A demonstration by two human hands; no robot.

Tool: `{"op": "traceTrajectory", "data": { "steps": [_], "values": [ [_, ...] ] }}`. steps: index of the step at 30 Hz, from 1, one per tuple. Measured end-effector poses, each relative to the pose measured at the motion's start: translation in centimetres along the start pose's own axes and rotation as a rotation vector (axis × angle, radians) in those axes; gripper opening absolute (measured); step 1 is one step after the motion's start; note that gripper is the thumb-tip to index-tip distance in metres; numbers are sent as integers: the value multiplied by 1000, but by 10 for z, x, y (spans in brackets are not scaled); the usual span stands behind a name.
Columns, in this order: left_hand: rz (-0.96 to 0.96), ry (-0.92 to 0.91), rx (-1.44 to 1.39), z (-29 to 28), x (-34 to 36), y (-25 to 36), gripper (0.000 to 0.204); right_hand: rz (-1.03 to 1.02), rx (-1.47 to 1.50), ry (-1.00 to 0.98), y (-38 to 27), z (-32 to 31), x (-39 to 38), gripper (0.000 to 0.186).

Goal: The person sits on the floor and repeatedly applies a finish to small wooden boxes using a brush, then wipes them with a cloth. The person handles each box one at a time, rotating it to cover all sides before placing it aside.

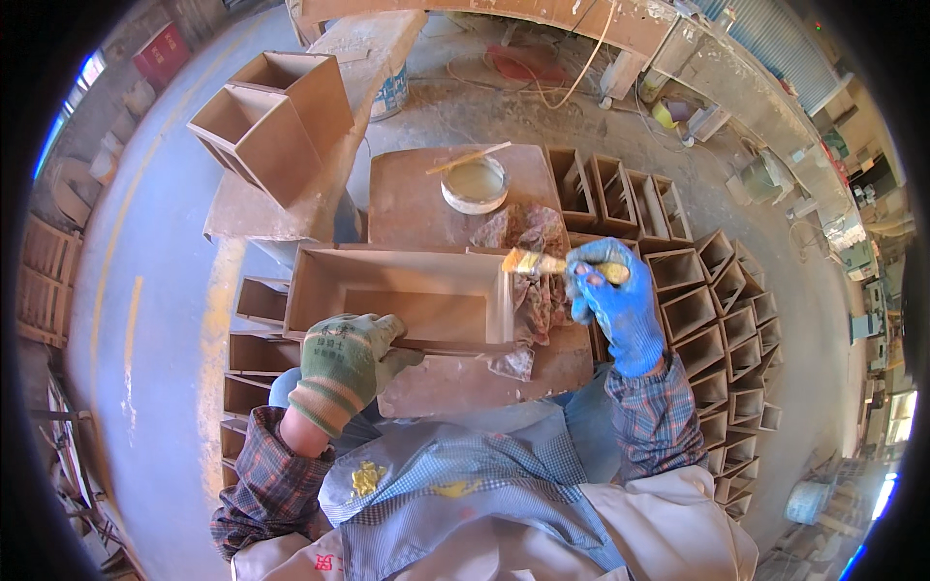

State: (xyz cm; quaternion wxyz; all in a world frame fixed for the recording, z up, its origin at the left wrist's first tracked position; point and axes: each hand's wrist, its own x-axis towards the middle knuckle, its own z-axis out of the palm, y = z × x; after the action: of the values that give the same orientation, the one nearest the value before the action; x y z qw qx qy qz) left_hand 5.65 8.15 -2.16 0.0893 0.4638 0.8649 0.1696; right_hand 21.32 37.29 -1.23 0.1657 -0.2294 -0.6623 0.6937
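Observation:
My left hand [347,366], in a green and pale striped glove, is closed on the near wall of a brown, open rectangular box [397,266]. The box lies in front of me on a low worktable [407,198]. In a blue glove, my right hand [622,298] grips a paintbrush [544,262] by its yellowish handle. The bristles point left, at the box's right end; whether they touch it I cannot tell. A patterned rag [542,305] lies on the table beside that end. Behind the box stands a round tub [475,186] of pale liquid, with a thin stick [468,158] by its rim.
Several open boxes [693,315] are stacked on the floor at my right, with more [262,298] at my left. Two joined boxes [276,126] sit on a bench [266,218] at the far left. A bucket [389,95] stands behind it. A cable [581,82] hangs at the back.

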Motion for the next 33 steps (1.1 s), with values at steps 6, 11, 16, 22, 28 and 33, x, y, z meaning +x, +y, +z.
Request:
{"op": "traceTrajectory", "data": {
  "steps": [6,11,16,22,28,33],
  "values": [
    [-4,1,-1,0,0,1,32,131,6,-134,-14,-4,-63,22],
    [20,44,-47,2,-1,0,30,35,104,-171,-14,-8,-72,32],
    [-9,5,14,2,-4,3,32,82,29,-27,-7,-3,-41,27],
    [-7,15,19,2,-5,3,33,147,15,-203,-14,-14,-51,22],
    [15,49,12,5,-8,3,32,82,25,-12,-5,-6,-26,21],
    [49,101,51,8,-7,1,30,0,71,-50,-13,-11,-25,20]
  ]
}}
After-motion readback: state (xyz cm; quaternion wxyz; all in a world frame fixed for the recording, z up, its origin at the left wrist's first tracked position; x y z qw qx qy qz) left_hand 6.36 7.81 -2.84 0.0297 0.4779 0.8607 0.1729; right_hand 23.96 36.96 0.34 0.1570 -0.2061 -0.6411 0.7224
